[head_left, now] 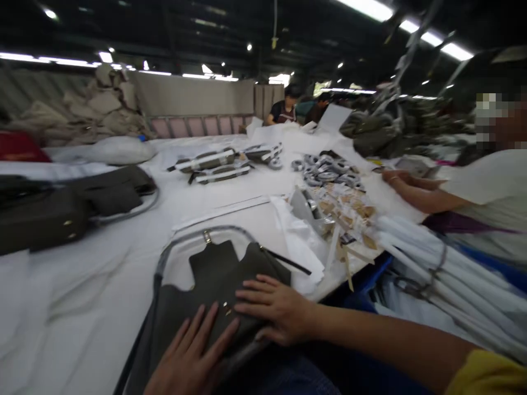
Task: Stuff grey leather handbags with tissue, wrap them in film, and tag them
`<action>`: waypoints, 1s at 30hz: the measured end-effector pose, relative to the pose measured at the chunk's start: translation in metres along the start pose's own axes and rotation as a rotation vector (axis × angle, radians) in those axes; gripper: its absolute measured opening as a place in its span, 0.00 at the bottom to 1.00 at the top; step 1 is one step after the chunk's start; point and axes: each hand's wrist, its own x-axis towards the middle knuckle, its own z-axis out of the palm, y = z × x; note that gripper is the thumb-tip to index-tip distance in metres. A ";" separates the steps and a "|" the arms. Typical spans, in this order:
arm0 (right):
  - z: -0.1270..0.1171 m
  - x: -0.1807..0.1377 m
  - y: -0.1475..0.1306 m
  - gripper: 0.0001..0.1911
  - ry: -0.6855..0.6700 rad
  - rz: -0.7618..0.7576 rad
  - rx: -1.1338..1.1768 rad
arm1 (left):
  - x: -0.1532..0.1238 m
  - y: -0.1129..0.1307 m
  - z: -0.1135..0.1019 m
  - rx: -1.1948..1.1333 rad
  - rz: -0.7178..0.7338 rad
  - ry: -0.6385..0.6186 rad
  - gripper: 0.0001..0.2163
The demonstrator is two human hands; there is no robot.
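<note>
A dark olive handbag [214,274] lies flat at the near edge of the table, its grey-wrapped handle [164,255] looping out at the far side. My left hand [191,351] rests on its lower part with the fingers spread. From the right, my right hand [278,310] lies flat across the bag, fingers stretched out. Between the two hands a small gold clasp [226,308] shows on the bag's face. A gold buckle [207,236] sits near the handle, and a thin dark strap [286,260] sticks out to the right.
More olive bags [69,206] lie at left. Grey wrapped rings [327,169] and a heap of tan and clear scraps [349,208] spread to the right. Wrapped strips [222,164] lie farther back. Bundled white rolls [444,269] stand beside the table, near a co-worker's hands [405,184].
</note>
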 end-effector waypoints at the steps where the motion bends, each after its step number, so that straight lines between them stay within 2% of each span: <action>1: 0.000 0.001 -0.001 0.33 -0.001 0.011 0.037 | 0.004 0.005 -0.004 -0.031 -0.047 -0.001 0.34; 3: -0.001 0.005 -0.002 0.36 0.003 0.011 0.080 | 0.012 0.014 -0.010 -0.127 -0.149 -0.037 0.33; 5: -0.004 0.009 -0.005 0.34 0.017 0.022 0.098 | 0.017 0.021 -0.013 -0.199 -0.212 -0.062 0.33; 9: -0.007 0.021 -0.012 0.22 0.072 0.051 0.093 | 0.014 0.027 -0.009 -0.186 -0.193 -0.035 0.32; 12: -0.007 0.029 -0.013 0.19 0.105 -0.023 0.032 | 0.011 0.021 0.002 -0.108 -0.134 0.037 0.30; 15: -0.015 0.031 -0.013 0.16 0.060 -0.129 -0.004 | 0.011 0.017 0.009 -0.114 -0.152 0.080 0.28; 17: -0.025 0.031 -0.017 0.14 0.039 -0.136 0.043 | 0.011 0.020 0.005 -0.185 -0.202 0.063 0.27; 20: -0.042 0.043 -0.023 0.15 0.075 -0.062 0.146 | 0.013 0.030 -0.007 -0.310 -0.272 0.015 0.25; 22: -0.046 0.068 -0.024 0.17 0.102 -0.071 0.199 | 0.015 0.033 -0.014 -0.324 -0.291 -0.003 0.25; 24: -0.042 0.105 -0.028 0.17 0.103 -0.131 0.248 | 0.016 0.034 -0.017 -0.299 -0.309 -0.007 0.25; 27: -0.023 0.175 -0.041 0.15 0.091 -0.224 0.271 | 0.014 0.036 -0.018 -0.259 -0.322 0.016 0.24; 30: 0.006 0.246 -0.060 0.14 0.067 -0.311 0.233 | 0.009 0.038 -0.015 -0.218 -0.297 0.052 0.24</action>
